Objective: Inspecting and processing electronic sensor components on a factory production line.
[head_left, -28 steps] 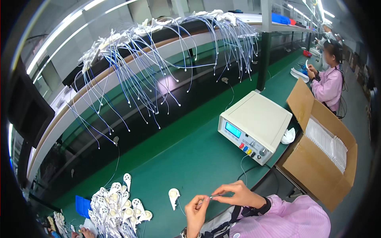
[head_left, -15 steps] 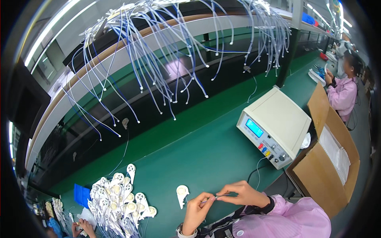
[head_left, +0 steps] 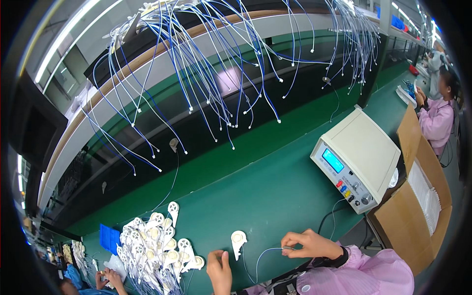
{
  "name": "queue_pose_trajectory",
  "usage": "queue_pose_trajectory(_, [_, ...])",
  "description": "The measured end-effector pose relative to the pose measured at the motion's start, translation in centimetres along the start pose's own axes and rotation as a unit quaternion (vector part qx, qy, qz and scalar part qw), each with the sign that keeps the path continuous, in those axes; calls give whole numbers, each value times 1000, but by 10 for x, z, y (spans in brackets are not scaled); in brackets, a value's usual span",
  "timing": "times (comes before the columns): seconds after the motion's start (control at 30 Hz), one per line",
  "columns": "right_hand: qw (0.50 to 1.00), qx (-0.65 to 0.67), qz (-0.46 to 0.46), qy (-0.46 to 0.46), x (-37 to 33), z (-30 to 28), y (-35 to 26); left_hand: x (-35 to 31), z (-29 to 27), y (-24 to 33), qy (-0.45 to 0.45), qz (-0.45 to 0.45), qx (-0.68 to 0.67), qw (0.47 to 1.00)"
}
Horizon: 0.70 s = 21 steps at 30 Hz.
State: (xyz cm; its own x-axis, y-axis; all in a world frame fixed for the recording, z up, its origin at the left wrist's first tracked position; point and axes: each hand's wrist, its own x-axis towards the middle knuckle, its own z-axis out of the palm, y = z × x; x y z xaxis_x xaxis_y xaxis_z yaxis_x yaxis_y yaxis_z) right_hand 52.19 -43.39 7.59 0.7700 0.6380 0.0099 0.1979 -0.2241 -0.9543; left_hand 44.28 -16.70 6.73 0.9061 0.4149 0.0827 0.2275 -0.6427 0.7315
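Observation:
My right hand [head_left: 312, 244] is closed in a pinch on the plug end of a thin white-and-blue cable [head_left: 259, 260]. That cable loops over the green bench to a round white plastic piece with a narrow tapering arm [head_left: 238, 239], which lies flat between my hands. Left of this piece is my left hand [head_left: 219, 271], apart from it, with fingers loosely extended and nothing visible in them. Farther left is a heap of similar white pieces [head_left: 156, 250] with tangled cables.
A beige test meter [head_left: 356, 160] with a lit screen stands at right, beside an open cardboard box [head_left: 410, 219]. Many cables [head_left: 231, 73] hang from the shelf above. Behind the heap sits a blue tray [head_left: 109, 238]. Another person's hands [head_left: 110, 280] work at lower left; a co-worker [head_left: 435, 115] is at far right.
My hands have come apart. The left has let go of the cable end and moved left, while the right keeps its pinch. The whole view has shifted slightly.

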Motion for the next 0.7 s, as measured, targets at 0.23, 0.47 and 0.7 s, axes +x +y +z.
queue_pose_trajectory(0.23, [999, -9, -6, -31, 1, 2, 2, 9, 28, -27, -231, -112, -172, 951])
queue_pose_trajectory(0.47, [1000, 0, -4, -10, -5, -3, 10, -17, 4, 25, -25, 86, -230, 969])
queue_pose_trajectory(0.7, [997, 58, -49, 20, -1, 8, 7, -11, -30, 74, 153, 249, -338, 894])
